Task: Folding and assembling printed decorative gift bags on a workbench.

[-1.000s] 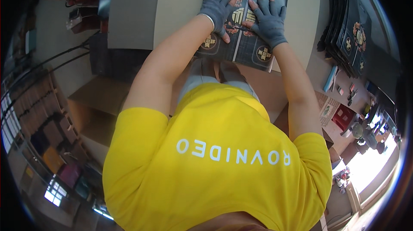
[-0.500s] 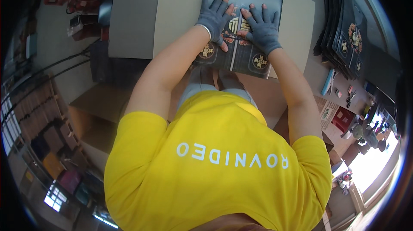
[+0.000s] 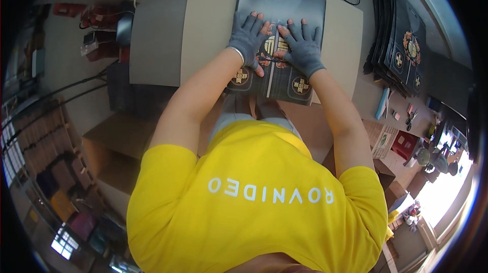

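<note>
Hands flat, both in grey fingerless gloves, pressing on a dark printed carton blank [image 3: 282,34] that lies on a tan cardboard sheet [image 3: 208,24] on the table [image 3: 152,34].

Carton blank: flat, unfolded, dark grey to black, glossy. Gold round emblems near the lower edge, one at lower left beside the left wrist and one at lower right beside the right wrist; a larger gold and red motif at the centre, partly covered by the fingers. A pale vertical crease line runs down the middle between the two hands. Small light label mark near the top edge. The lower edge of the blank reaches the near edge of the table, just in front of the person's body.

Left hand [image 3: 249,39]: open, fingers spread, palm down on the left half of the blank; not gripping anything.

Right hand [image 3: 304,49]: open, fingers spread, palm down on the right half; thumb pointing toward the centre crease, close to the left hand's thumb. Not gripping.

Left of the table: cardboard boxes [image 3: 117,146] on the floor, contents not visible; dark cables and a red device further back.

Right of the cardboard sheet: stack of the same dark blanks [image 3: 399,44], fanned, gold emblems showing on the top one. Below it a light blue tool [image 3: 381,102] and small items too small to identify.
</note>
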`<state>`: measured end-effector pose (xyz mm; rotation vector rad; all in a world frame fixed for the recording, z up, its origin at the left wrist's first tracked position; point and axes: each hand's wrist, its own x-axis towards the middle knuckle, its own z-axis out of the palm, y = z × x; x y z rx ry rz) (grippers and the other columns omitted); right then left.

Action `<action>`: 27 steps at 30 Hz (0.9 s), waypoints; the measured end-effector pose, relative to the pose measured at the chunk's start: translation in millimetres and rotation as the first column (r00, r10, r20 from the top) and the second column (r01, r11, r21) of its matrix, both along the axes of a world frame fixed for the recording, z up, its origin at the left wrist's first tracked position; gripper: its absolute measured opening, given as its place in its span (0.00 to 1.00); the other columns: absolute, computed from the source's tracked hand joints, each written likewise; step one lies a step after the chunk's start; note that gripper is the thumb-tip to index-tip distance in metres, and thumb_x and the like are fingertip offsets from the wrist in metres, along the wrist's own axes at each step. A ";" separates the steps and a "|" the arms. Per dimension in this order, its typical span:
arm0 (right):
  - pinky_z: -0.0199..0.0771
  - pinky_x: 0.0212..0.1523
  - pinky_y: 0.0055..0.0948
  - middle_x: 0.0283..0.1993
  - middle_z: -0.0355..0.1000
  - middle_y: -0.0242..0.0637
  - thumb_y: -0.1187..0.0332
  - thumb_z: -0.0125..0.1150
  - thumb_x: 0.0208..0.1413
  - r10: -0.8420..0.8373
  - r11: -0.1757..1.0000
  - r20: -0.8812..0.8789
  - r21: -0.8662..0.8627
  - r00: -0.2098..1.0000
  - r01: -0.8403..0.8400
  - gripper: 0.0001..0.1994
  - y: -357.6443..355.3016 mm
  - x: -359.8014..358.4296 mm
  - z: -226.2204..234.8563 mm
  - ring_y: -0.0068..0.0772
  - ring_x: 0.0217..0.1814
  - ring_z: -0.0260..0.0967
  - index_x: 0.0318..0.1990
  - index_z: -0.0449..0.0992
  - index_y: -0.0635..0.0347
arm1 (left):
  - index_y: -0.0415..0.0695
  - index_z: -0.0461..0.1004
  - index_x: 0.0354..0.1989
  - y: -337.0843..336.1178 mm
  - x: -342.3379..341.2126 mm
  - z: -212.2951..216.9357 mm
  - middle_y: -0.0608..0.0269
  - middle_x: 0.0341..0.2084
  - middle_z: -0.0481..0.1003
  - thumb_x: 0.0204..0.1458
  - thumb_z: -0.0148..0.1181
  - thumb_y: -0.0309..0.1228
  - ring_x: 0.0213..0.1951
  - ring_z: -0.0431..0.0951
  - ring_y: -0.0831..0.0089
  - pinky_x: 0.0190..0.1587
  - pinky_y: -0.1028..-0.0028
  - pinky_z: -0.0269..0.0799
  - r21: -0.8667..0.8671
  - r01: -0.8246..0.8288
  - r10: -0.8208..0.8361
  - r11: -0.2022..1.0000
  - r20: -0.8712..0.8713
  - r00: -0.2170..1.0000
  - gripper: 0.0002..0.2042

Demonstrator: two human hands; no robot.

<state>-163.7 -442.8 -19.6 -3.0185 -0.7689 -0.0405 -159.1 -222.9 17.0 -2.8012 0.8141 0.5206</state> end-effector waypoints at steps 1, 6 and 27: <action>0.32 0.68 0.73 0.74 0.55 0.31 0.30 0.60 0.42 0.002 1.000 -0.003 0.007 1.000 -0.002 0.44 -0.3 0.1 -0.5 0.53 0.77 0.43 0.69 0.60 0.27 | 0.43 0.42 0.74 -0.2 0.0 0.0 0.44 0.74 0.41 0.13 0.65 0.76 0.75 0.36 0.48 0.65 0.31 0.28 0.006 -0.002 0.002 1.000 -0.010 1.000 0.76; 0.31 0.68 0.73 0.75 0.54 0.32 0.30 0.60 0.42 -0.009 1.000 -0.023 -0.014 1.000 0.009 0.44 0.5 -0.2 1.8 0.53 0.78 0.42 0.69 0.60 0.28 | 0.46 0.40 0.75 0.3 -0.6 0.1 0.43 0.74 0.40 0.13 0.64 0.77 0.75 0.35 0.47 0.65 0.31 0.26 -0.008 -0.001 0.001 1.000 -0.020 1.000 0.76; 0.29 0.70 0.69 0.75 0.53 0.35 0.30 0.58 0.45 -0.033 0.999 -0.104 -0.009 0.994 0.032 0.44 1.4 2.5 9.5 0.55 0.78 0.41 0.70 0.59 0.34 | 0.54 0.47 0.75 -28.3 1.3 8.0 0.49 0.74 0.42 0.19 0.64 0.76 0.74 0.38 0.49 0.65 0.30 0.27 -0.038 -0.161 0.159 0.986 -0.049 0.986 0.69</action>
